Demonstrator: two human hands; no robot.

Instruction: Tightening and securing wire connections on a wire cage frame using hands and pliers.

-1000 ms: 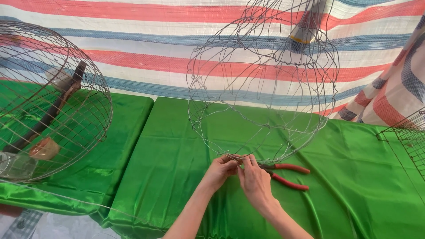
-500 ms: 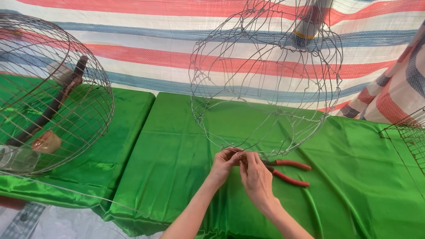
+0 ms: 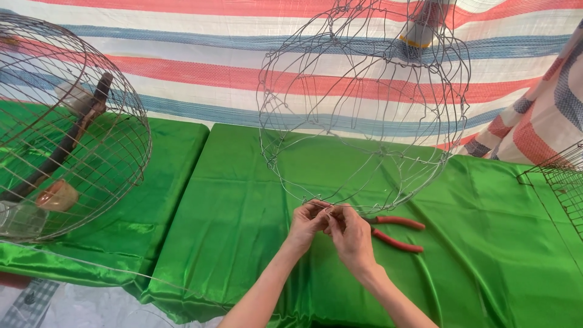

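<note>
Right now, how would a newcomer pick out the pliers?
Start at the green cloth and find the open wire frame at its middle. The pliers lie flat beside the right hand, the only thing with red handles.

Bright, even daylight filtered through the striped tarpaulin [image 3: 182, 67], casting only faint shadows; soft sheen glared off folds in the green satin cloth [image 3: 243, 182], focus stayed sharp centrally, and the wide lens bowed the frame's edges

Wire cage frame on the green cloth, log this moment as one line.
left hand: pinching bottom ring of wire cage frame | right hand: same spot | red-handled pliers: lying on green cloth, untouched
</note>
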